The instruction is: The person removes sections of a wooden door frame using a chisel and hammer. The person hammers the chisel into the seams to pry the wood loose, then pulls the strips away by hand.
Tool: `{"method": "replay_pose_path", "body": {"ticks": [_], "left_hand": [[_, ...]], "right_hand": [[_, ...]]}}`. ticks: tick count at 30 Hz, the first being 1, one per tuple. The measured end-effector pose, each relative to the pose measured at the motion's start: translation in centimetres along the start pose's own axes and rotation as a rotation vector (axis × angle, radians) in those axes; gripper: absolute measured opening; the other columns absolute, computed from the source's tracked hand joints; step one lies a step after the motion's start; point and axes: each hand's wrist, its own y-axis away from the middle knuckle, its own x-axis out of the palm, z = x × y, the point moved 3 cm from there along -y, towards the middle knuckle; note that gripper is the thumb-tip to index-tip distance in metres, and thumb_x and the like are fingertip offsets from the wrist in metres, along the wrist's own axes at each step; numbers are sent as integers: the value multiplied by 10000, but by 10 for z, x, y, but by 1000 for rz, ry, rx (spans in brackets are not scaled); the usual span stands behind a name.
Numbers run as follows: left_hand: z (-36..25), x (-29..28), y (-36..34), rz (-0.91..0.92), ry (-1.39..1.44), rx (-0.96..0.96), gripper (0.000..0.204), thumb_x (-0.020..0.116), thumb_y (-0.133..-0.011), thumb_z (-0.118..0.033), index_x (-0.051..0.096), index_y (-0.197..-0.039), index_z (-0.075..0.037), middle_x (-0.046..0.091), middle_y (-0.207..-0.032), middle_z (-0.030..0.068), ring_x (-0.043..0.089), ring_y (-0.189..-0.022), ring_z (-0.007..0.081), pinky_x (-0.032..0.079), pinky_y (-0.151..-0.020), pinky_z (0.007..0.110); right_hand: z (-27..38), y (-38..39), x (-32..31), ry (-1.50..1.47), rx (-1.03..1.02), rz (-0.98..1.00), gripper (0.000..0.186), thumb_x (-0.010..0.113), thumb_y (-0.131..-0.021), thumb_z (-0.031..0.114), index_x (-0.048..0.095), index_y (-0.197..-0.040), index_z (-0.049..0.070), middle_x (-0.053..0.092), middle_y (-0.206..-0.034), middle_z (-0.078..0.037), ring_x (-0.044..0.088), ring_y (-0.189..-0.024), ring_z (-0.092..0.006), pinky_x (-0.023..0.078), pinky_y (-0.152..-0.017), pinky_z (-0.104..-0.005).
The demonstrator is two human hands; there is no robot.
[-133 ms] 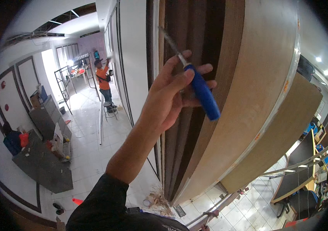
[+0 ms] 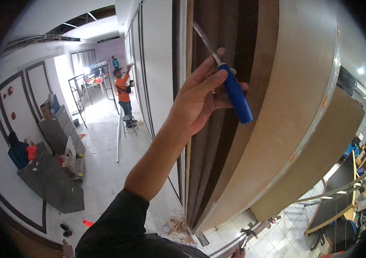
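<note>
My left hand [image 2: 202, 96] is raised in front of a wooden door frame, pinching a chisel by its blue handle [image 2: 236, 96]. The narrow metal blade [image 2: 205, 38] slants up and left, close to the frame's light wooden edge [image 2: 188, 56]. Whether its tip touches the wood I cannot tell. Down at the lower edge, my right hand [image 2: 239, 253] is only partly in view, closed round a hammer [image 2: 248, 233] whose dark head points up. Beside the chisel runs the tall dark recess of the frame [image 2: 217, 142].
A broad wooden panel [image 2: 295, 77] curves down on the right, with a ladder [image 2: 333, 192] and desks beyond. Wood shavings [image 2: 181, 225] lie on the floor below. To the left are grey cabinets [image 2: 58, 189], a metal scaffold [image 2: 77, 92] and a person in orange [image 2: 123, 88].
The view has shifted slightly, so the surroundings sit further right. The chisel has risen a little with my left hand. At the lower edge, the hammer head has come into view.
</note>
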Motion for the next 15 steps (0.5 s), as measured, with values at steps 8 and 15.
{"method": "replay_pose_path", "body": {"ticks": [8,15], "left_hand": [[5,-5,-15,-55,114,107,227,478,-941,-149,413,-1121,-27,526,-1034,134,604,-994,308,579,-795,499],[16,-13,-30,-191,456,9,162,519,-910,-133,494,-1044,-47,535,-932,107,530,-801,227,495,-733,392]], "right_hand": [[140,11,2,-157,-301,34,339,521,-949,225,462,-1243,66,433,-689,28,380,-526,-61,325,-423,-203],[178,27,24,-47,-304,181,415,534,-935,192,428,-1330,123,456,-706,33,373,-503,-59,326,-424,-192]]}}
